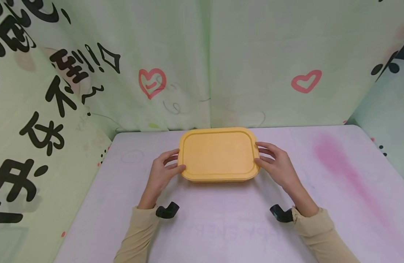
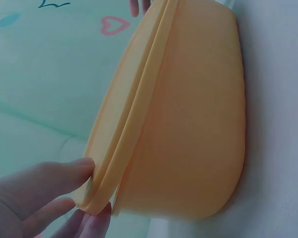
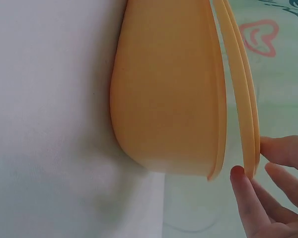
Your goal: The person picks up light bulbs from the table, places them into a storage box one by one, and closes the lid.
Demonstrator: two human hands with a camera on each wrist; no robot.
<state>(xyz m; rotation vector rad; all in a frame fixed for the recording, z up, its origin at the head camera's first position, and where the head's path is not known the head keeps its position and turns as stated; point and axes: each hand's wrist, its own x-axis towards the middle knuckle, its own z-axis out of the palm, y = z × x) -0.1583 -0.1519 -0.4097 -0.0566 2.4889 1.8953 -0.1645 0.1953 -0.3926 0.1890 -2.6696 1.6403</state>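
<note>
A yellow rectangular lid [image 1: 219,154] with rounded corners covers most of the box below it in the head view. My left hand [image 1: 163,170] pinches the lid's left edge between thumb and fingers. At the opposite end, my right hand [image 1: 278,164] pinches the right edge the same way. The deep yellow box [image 3: 169,89] stands on the table. In the right wrist view a narrow gap separates the lid from the box's rim, widest near the fingers. Closer together, lid and box [image 2: 198,114] also show a small gap near the left fingers. The box's inside is hidden.
The table [image 1: 221,226] has a pale purple cover with a pink stain on its right. Behind it hangs a light green curtain [image 1: 254,44] with hearts, and a lettered one is at the left. Black wrist mounts [image 1: 168,210] stick out from both sleeves.
</note>
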